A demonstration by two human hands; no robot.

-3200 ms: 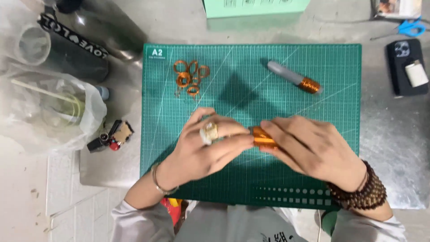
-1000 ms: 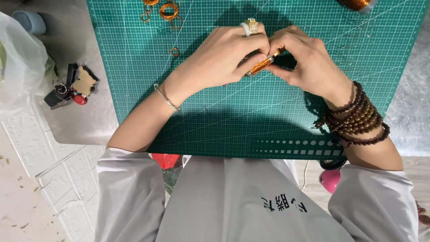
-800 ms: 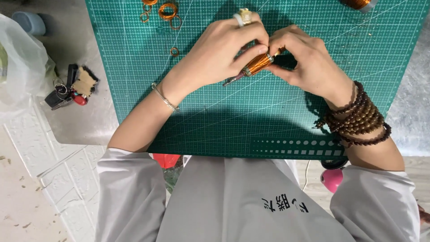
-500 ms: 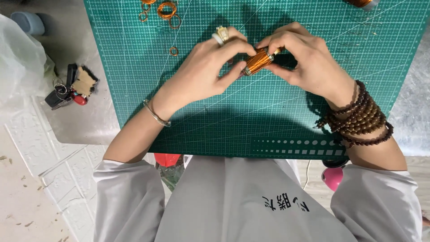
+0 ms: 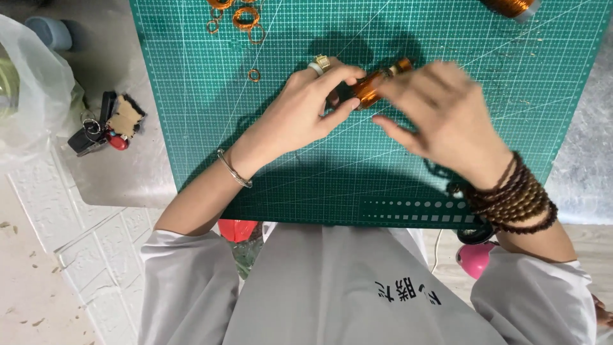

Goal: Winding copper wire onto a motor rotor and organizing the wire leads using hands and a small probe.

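Observation:
Over the green cutting mat (image 5: 191, 128), my left hand (image 5: 300, 115), with a ring on one finger and a thin bangle at the wrist, pinches a small rod wound with copper-coloured wire (image 5: 377, 83). My right hand (image 5: 440, 115), blurred, hovers just right of the rod with fingers spread, its fingertips at the rod's end. A stack of dark bead bracelets sits on my right wrist.
Several copper wire coils (image 5: 239, 16) lie at the mat's top edge, and one tiny coil (image 5: 254, 75) lies below them. A copper wire spool (image 5: 514, 6) sits at top right. Keys with a tag (image 5: 105, 124) and a clear plastic bag (image 5: 32, 83) rest left of the mat.
My right hand has loosened from the wound rod and spread its fingers, moving slightly right. My left hand keeps its pinch on the rod. The view has shifted slightly.

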